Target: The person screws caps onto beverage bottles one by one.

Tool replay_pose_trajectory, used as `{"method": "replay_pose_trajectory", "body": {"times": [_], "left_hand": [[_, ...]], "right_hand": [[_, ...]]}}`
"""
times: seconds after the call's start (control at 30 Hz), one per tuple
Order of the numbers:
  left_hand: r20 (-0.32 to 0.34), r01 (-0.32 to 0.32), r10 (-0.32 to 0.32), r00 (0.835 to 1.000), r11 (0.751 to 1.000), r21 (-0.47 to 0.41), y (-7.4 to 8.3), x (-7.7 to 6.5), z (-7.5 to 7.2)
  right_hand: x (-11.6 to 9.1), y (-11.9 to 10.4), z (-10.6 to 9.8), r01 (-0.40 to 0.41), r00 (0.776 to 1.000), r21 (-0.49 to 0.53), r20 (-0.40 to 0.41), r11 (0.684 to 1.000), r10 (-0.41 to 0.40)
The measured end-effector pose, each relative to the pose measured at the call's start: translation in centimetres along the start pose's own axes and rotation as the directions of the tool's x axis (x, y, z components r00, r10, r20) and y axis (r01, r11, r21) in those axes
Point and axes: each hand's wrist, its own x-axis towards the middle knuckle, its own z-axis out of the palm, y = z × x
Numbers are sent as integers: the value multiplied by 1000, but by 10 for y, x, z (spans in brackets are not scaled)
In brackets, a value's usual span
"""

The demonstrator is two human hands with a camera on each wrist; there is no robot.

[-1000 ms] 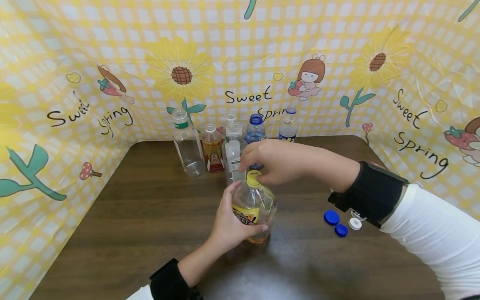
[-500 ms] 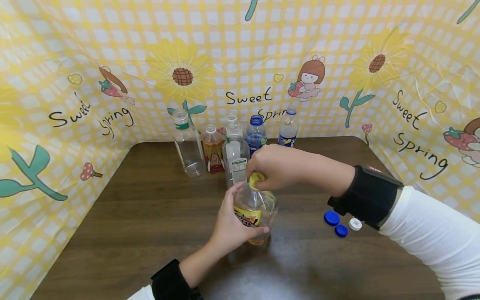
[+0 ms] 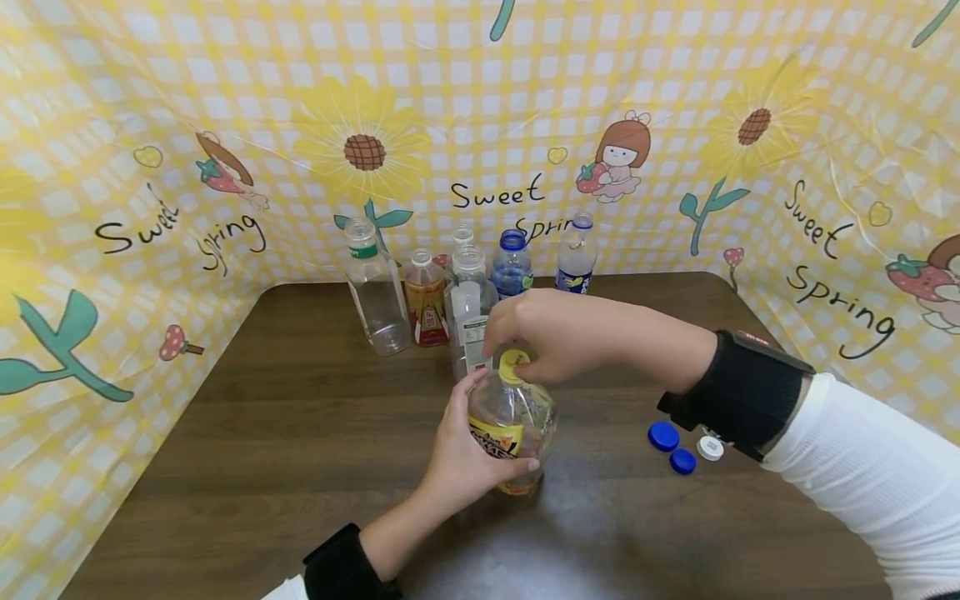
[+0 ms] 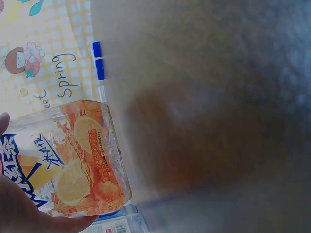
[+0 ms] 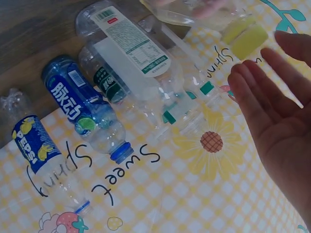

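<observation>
My left hand (image 3: pixel 467 454) grips the side of a clear iced tea bottle (image 3: pixel 510 408), upright at the middle of the table. Orange slices and Chinese lettering cover its label (image 4: pixel 75 179) in the left wrist view. On the bottle's neck sits a yellow cap (image 3: pixel 514 365). Over it arches my right hand (image 3: pixel 551 333), fingers on the far side and thumb on the near side. In the right wrist view, the fingers (image 5: pixel 257 92) are loosely extended, a small gap from the cap (image 5: pixel 249 40).
Uncapped bottles stand at the table's back, including a tall clear one (image 3: pixel 378 292), a red-labelled one (image 3: pixel 427 304), a blue one (image 3: pixel 513 267) and a Pepsi one (image 3: pixel 576 258). Blue caps (image 3: pixel 663 436) and a white cap (image 3: pixel 710 448) lie right, below my right wrist.
My right fingers have closed in around the yellow cap and then spread away from it again. The bottle has shifted slightly toward me, with my left hand still around it.
</observation>
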Motion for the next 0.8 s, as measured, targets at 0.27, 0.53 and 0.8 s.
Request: {"method": "replay_pose_trajectory", "body": {"times": [0.27,0.53,0.8], "left_hand": [[2,-1,1,1000,1000,-5,0,0,2],[17,9,-9,1000,1000,-1,1,1,3],[27,21,-21,999,1000,-6,-1,0,5]], "right_hand": [[-2,-1,0,-3,999,-2,41,1000,3],[-3,-1,3,-32,999,-45,42,998,34],[-4,0,2,-56,995,-59,83,997,61]]}}
